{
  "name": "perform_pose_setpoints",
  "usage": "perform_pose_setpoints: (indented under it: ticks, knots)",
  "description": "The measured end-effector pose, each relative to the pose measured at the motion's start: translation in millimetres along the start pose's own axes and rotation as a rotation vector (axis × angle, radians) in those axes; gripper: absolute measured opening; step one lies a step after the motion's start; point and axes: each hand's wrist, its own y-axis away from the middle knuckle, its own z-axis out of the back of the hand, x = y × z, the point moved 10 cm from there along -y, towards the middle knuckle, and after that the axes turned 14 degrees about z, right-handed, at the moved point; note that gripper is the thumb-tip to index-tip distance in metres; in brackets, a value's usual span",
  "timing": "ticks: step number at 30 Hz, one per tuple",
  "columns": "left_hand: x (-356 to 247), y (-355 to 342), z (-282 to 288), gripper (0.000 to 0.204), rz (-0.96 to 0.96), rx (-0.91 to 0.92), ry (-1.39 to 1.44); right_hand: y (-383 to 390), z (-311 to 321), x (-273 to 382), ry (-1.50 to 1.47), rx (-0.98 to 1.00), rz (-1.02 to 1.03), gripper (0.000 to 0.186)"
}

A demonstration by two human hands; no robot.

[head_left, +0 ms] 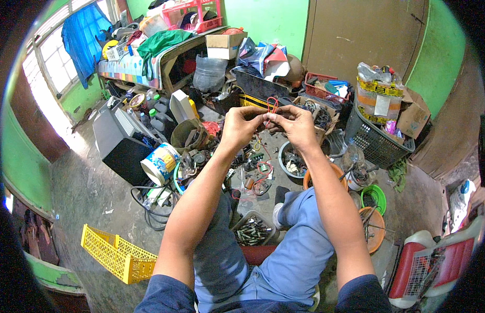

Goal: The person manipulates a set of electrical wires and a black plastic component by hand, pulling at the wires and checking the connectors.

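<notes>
Both hands meet in front of me at chest height, over the cluttered floor. A thin red wire is pinched between my left hand and my right hand, with a small loop rising above the fingertips. Thumbs and forefingers of the two hands nearly touch, and the exact grip on the wire is partly hidden. Below them, small electronic parts and another red wire lie scattered on the floor. Between my legs sits a plastic tray of small cylindrical pieces.
To the left are a dark metal case, a white bucket and a yellow plastic basket. On the right stand a green bowl, an orange bowl and a large grey basket with cardboard. A cloth-covered table is behind.
</notes>
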Motion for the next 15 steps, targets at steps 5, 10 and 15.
perform_pose_setpoints:
  ticks: [5, 10, 15]
  knots:
    - [-3, 0, -3, 0.023, -0.131, 0.026, -0.048, 1, 6, -5, -0.055, -0.058, -0.047, 0.015]
    - [-10, 5, -10, 0.027, -0.097, 0.082, -0.061, -1, 23, -8, 0.124, -0.086, -0.026, 0.012]
    - [-16, 11, -8, 0.028, -0.094, 0.006, -0.081, -1, 21, -6, 0.153, -0.075, -0.007, 0.013]
